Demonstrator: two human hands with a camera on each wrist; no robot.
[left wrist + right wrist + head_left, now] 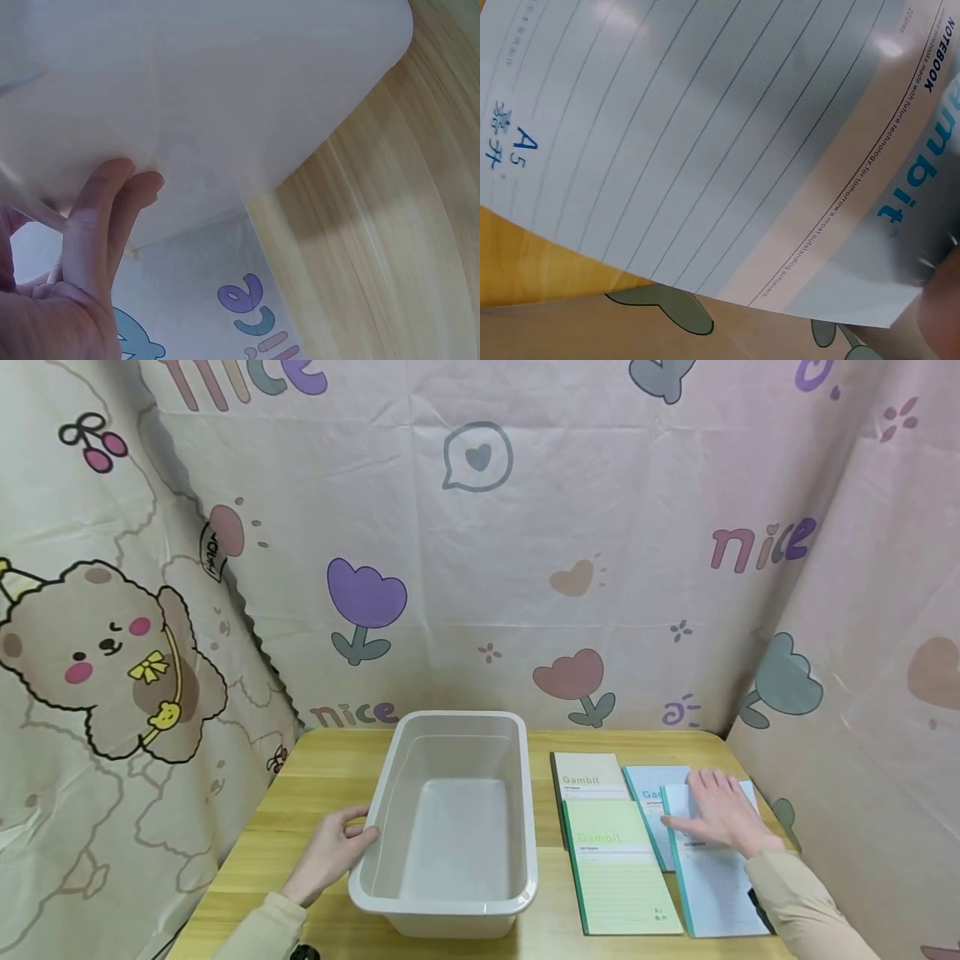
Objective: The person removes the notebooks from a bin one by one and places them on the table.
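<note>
My left hand (pixel 333 853) pinches the left rim of a deep off-white plastic bin (pixel 456 906), which stands on the table. In the left wrist view, fingers (pixel 97 217) lie against the bin's outer wall (pixel 247 90). My right hand (pixel 718 810) rests spread over the upper part of a light blue notebook (pixel 720 893), its thumb near the spine. The right wrist view shows this notebook's lined cover (pixel 690 150) up close, a fingertip near its corner. Beneath it, partly covered, lies another blue notebook (pixel 648 785).
Left of the blue pair, a green notebook (pixel 622 885) overlaps a beige one (pixel 592 772). The wooden table (pixel 330 768) backs onto a patterned curtain (pixel 480 568), with more curtain at both sides.
</note>
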